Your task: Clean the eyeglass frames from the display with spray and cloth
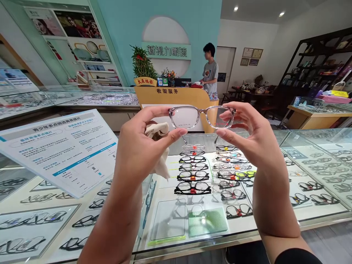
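The glasses were see-through with a grey-brown tint, and the cloth was plain cream. The leaflet showed white with blue bands and a grey heading strip. Black display frames bore red tags; the wall was teal.

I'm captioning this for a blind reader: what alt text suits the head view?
A person's left hand and right hand hold up clear-framed glasses, the left also holding a cloth, above a glass display case. Beyond, another person stands at a counter.
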Motion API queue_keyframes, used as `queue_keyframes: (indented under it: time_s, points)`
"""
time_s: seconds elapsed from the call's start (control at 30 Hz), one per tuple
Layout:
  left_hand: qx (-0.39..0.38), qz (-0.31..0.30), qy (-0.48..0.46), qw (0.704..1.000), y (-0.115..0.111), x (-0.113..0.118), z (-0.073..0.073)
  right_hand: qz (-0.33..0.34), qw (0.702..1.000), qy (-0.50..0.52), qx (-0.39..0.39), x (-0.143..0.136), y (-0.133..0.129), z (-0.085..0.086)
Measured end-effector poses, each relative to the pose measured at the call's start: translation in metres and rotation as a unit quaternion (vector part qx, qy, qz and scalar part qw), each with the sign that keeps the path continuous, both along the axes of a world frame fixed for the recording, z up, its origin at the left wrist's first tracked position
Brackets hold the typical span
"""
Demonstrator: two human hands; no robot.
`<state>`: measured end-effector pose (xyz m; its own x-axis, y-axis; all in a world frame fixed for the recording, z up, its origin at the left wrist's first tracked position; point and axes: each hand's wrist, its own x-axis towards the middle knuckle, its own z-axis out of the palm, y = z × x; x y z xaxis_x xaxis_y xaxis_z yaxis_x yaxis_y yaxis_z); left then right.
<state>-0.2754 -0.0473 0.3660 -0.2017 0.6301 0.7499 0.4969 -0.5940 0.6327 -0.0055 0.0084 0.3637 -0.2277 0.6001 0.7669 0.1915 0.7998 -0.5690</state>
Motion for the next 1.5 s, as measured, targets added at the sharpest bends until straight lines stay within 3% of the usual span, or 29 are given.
queue_keyframes:
  time_s: [0.27,0.6,0.7,0.93,1.3,1.5]
  points:
    - [0.07,0.061,0.038,0.995,-0.022,0.003,-0.001,0.042,0.997,-0.006,-0.057,0.0,-0.002,-0.001]
    - [0.12,0.116,0.081,0.983,-0.006,0.015,-0.007,0.031,0.993,-0.043,-0.102,0.002,0.0,0.001]
    - [0.138,0.114,0.088,0.98,-0.001,0.016,-0.008,0.007,0.992,-0.062,-0.107,0.003,0.001,0.002]
    - [0.179,0.122,0.107,0.97,0.003,0.017,-0.011,0.027,0.989,-0.087,-0.118,0.001,0.002,0.001]
    - [0.172,0.132,0.107,0.97,0.004,0.017,-0.011,0.005,0.989,-0.084,-0.119,0.002,0.002,0.0]
    - [0.113,0.114,0.077,0.984,0.003,0.009,-0.008,-0.008,0.992,-0.063,-0.107,-0.001,0.001,0.0]
